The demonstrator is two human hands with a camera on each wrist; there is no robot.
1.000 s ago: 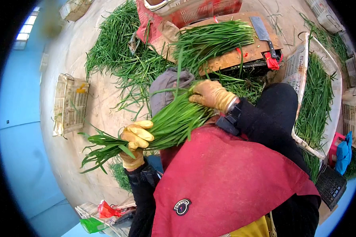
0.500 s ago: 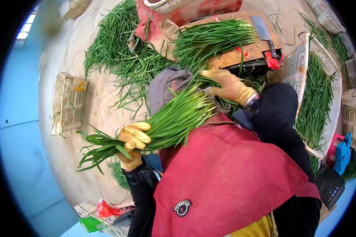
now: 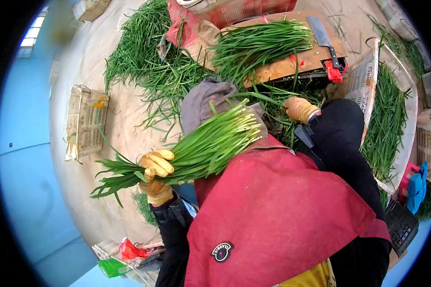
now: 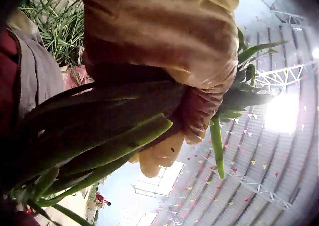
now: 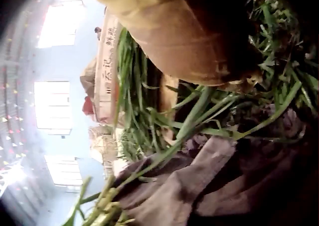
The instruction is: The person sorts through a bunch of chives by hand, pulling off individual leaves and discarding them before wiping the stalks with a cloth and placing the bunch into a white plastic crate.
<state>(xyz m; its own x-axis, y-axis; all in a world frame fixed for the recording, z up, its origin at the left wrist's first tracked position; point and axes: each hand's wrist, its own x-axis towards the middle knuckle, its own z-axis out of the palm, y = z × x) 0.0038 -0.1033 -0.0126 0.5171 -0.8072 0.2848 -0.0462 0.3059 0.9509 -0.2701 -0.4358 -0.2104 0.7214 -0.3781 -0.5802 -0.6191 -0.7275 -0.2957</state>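
My gloved left hand [image 3: 156, 165] grips a bunch of Chinese chives [image 3: 210, 143] near its leafy end. The bunch lies slantwise across my lap, pale cut ends toward the upper right and leaf tips drooping past the hand. In the left wrist view, the fingers of the glove [image 4: 159, 42] curl round the dark green leaves [image 4: 99, 126]. My gloved right hand [image 3: 299, 109] is beyond the pale ends, low beside my right knee, and holds a few loose chive leaves [image 3: 266, 99]. Those leaves trail from under the glove [image 5: 184, 47] in the right wrist view; the fingertips are hidden.
Ahead, a board [image 3: 268, 74] bears another chive bunch [image 3: 263, 43] and a cleaver [image 3: 322, 36]. A large heap of chives [image 3: 139, 52] lies on the floor ahead left. At right stands a white crate [image 3: 368, 81] full of chives; another crate [image 3: 87, 122] stands at left.
My right hand has left the bunch's stem ends, opened, and moved right and down beside the knee, with loose leaves now in it. The left hand keeps its grip, shifting slightly left.
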